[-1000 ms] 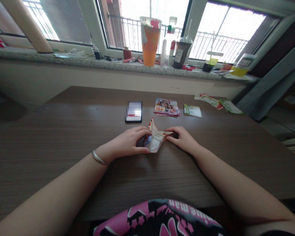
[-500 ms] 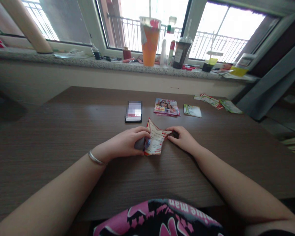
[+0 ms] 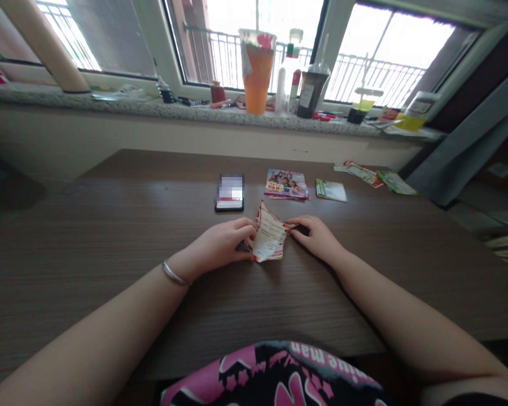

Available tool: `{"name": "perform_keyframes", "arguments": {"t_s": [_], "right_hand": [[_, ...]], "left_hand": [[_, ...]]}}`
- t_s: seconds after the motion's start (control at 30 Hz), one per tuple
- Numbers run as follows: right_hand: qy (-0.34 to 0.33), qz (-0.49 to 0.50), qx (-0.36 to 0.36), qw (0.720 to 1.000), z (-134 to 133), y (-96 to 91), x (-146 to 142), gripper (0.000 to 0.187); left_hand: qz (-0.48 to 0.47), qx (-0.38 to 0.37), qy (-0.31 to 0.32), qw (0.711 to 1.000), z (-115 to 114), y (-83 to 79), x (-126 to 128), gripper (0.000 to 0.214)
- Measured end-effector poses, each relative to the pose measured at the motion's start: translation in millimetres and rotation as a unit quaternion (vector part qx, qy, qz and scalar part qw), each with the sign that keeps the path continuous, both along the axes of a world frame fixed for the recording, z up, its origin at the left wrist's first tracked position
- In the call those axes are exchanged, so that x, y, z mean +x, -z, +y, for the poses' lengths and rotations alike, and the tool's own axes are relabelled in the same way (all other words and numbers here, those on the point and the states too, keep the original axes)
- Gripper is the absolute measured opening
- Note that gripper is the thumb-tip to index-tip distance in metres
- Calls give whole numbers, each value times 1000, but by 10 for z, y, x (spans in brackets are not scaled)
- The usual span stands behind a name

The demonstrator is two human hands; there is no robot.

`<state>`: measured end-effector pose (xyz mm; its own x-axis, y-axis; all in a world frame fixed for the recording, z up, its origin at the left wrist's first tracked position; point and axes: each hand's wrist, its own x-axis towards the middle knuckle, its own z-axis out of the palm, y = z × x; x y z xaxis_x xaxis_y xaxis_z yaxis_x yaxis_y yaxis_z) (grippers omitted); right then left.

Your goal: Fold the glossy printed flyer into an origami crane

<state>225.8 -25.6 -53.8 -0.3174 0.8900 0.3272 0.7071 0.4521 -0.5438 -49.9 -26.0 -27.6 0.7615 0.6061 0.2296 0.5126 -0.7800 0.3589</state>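
A creased paper leaflet point(image 3: 271, 235), cream with red print, stands partly folded above the brown table between my hands. My left hand point(image 3: 231, 239), with a silver bangle at its wrist, grips the left side of the leaflet, the thumb low and the fingers higher up. My right hand point(image 3: 313, 235) pinches the leaflet's right corner between thumb and forefinger. Beyond my left hand lies a phone point(image 3: 230, 193) with its screen blurred. A small stack of colourful flyers point(image 3: 287, 184) rests just past the leaflet.
Right of the flyers is a small pale-green card stack point(image 3: 331, 190). Several printed strips point(image 3: 364, 173) lie near the table's back right. On the stone windowsill point(image 3: 220, 114) stand a tall orange drink cup point(image 3: 256, 73), a dark cup point(image 3: 312, 93) and bottles. A grey curtain point(image 3: 461, 146) hangs at right.
My left hand has shifted slightly right and up with the leaflet's left side. The leaflet has tilted, and its lower edge has moved up and right. My right hand has hardly moved.
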Motion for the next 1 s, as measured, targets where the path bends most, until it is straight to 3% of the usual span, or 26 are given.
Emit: {"name": "perform_keyframes", "arguments": {"t_s": [0.23,0.43,0.67,1.0], "right_hand": [[3,0,0,1000,19,16,9,20],[1,-12,6,1000,9,9,11,22],[0,-23,2,1000,-6,-4,6,23],[-4,-30,1,1000,4,6,8,26]], "left_hand": [[-12,23,-57,998,19,52,-2,34],[28,46,-60,997,21,57,-12,38],[53,24,-26,998,30,22,-28,84],[40,45,-28,998,-54,-52,31,59]]}}
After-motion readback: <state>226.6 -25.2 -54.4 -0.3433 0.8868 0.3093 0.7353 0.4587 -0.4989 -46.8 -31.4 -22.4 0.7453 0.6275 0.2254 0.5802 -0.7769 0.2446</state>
